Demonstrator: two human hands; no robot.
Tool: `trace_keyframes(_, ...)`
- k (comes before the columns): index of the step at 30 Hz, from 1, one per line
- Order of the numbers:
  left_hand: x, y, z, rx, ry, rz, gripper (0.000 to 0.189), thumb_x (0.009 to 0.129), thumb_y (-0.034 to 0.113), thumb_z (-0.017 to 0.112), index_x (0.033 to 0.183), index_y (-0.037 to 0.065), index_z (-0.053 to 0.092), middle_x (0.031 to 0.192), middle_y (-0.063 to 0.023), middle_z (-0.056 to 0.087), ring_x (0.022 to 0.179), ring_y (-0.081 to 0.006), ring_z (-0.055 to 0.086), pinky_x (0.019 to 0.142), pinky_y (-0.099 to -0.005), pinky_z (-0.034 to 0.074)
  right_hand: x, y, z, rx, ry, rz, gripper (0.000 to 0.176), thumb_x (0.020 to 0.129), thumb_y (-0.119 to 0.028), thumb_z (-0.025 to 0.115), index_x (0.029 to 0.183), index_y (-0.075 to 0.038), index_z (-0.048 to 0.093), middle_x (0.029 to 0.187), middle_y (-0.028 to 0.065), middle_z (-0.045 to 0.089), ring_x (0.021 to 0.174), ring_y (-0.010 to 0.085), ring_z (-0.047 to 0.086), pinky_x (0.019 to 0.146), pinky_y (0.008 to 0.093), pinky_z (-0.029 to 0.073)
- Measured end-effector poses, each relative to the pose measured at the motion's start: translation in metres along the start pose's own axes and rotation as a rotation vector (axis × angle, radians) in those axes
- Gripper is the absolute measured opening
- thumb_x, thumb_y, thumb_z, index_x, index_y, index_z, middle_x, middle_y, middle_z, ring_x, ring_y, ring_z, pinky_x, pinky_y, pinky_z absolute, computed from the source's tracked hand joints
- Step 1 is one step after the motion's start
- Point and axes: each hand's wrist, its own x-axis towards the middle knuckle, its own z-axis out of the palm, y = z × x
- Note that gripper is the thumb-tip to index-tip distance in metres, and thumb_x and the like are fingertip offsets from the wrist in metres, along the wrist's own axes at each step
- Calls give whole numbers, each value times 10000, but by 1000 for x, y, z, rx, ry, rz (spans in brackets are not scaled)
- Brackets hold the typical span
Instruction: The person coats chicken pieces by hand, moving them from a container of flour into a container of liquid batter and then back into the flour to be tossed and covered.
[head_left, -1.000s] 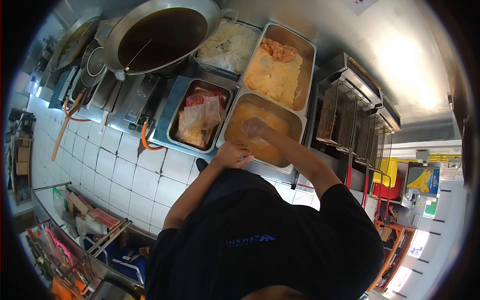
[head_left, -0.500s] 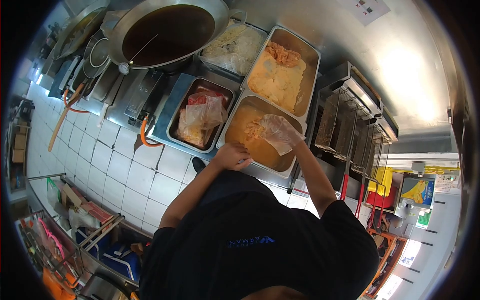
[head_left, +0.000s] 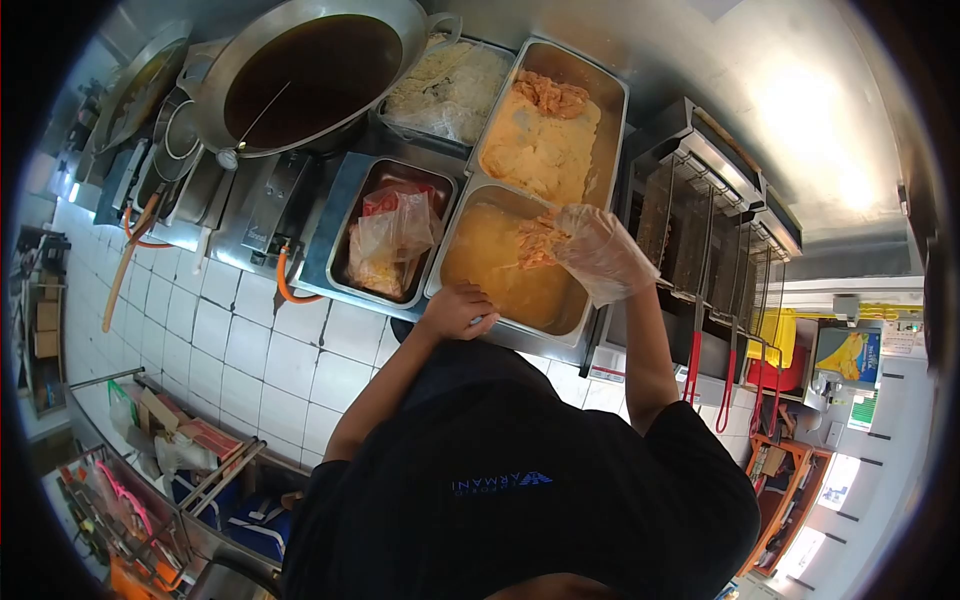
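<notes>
My right hand (head_left: 605, 258), in a clear plastic glove, is closed around a clump of raw meat strips (head_left: 537, 243). It holds the clump just above a metal pan (head_left: 548, 334) of yellowish-orange liquid batter (head_left: 487, 240). My bare left hand (head_left: 458, 312) is at the pan's near left corner, its fingers curled over the rim. Behind this pan, a second metal pan (head_left: 622, 105) holds pale flour-like coating (head_left: 535, 150) with a heap of raw meat (head_left: 550, 95) at its far end.
To the left, a smaller tray (head_left: 345, 262) holds a plastic bag (head_left: 400, 225). A wide wok (head_left: 412, 60) of dark oil stands behind it, with a thermometer (head_left: 228, 158) on the rim. Wire fry baskets (head_left: 705, 235) with red handles are at the right. A tray of pale shreds (head_left: 445, 90) stands at the back.
My right hand has risen and moved right, lifting the meat strips from the batter. The left hand has stayed at the pan's corner. The whole view has shifted slightly.
</notes>
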Motion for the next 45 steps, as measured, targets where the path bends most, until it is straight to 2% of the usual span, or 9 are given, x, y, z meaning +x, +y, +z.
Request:
trace_keyframes(3, 2, 0, -1, -2, 10, 18, 182, 879, 226, 704, 764, 85, 712, 741, -72, 666, 724, -268, 655, 670, -392, 526, -8, -5, -7, 82, 202, 82, 345, 809, -159, 758, 1106, 13, 729, 991, 189, 726, 949, 276, 714, 890, 374, 544)
trace_keyframes(6, -1, -2, 1, 3, -35, -26, 210, 904, 269, 698, 799, 91, 735, 777, -65, 699, 769, -259, 676, 714, -380, 530, -13, -12, -29, 214, -21, 279, 480, 878, -279, 779, 1253, -17, 633, 1270, 134, 669, 1085, 233, 681, 975, 388, 534)
trace_keyframes(11, 2, -2, -1, -16, -50, -9, 207, 903, 264, 700, 795, 90, 734, 767, -69, 693, 757, -261, 673, 697, -380, 531, -18, 153, 127, 1320, 4, 173, 420, 904, -325, 741, 1260, -126, 643, 1332, 67, 616, 1224, 216, 585, 1026, 414, 478)
trace_keyframes(14, 2, -3, -2, 2, -45, 0, 209, 901, 263, 702, 791, 87, 733, 766, -70, 695, 751, -262, 673, 688, -382, 533, -22, 164, 143, 1104, -5, 220, 538, 905, -429, 713, 1349, -149, 591, 1378, 96, 577, 1290, 272, 544, 1041, 432, 480)
trace_keyframes(17, 3, -1, 0, 2, -11, 14, 211, 896, 259, 709, 775, 86, 726, 750, -71, 687, 734, -262, 669, 678, -382, 532, -11, 64, 66, -202, -326, 172, 695, 852, -522, 750, 1406, -150, 559, 1400, 120, 543, 1281, 332, 538, 1061, 435, 471)
trace_keyframes(26, 7, -2, -1, -14, 13, 34, 170, 855, 230, 743, 742, 106, 713, 713, -57, 657, 692, -251, 650, 635, -378, 513, -22, 117, 119, -28, -80, 229, 671, 836, -515, 783, 1317, -86, 593, 1396, 136, 572, 1267, 321, 580, 1074, 450, 469)
trace_keyframes(31, 10, -1, -4, 6, 13, 29, 153, 841, 224, 740, 742, 112, 706, 705, -50, 639, 686, -240, 640, 626, -374, 504, 18, 110, 36, 812, -114, 202, 664, 889, -495, 708, 1316, 0, 591, 1381, 205, 602, 1258, 343, 620, 1068, 450, 496)
trace_keyframes(38, 6, -8, 6, 98, 92, 35, 172, 870, 244, 686, 760, 113, 667, 723, -51, 604, 679, -249, 613, 614, -383, 490, 125, 196, -24, -309, 33, 108, 516, 874, -402, 647, 1221, -21, 668, 1285, 224, 655, 1200, 367, 625, 1050, 445, 472)
trace_keyframes(45, 7, -8, 8, 184, 104, -16, 218, 900, 263, 666, 735, 124, 638, 719, -44, 584, 677, -235, 606, 609, -370, 483, 247, 307, -47, -415, -40, 199, 554, 852, -449, 677, 1240, -54, 676, 1232, 170, 686, 1204, 340, 633, 1022, 415, 503)
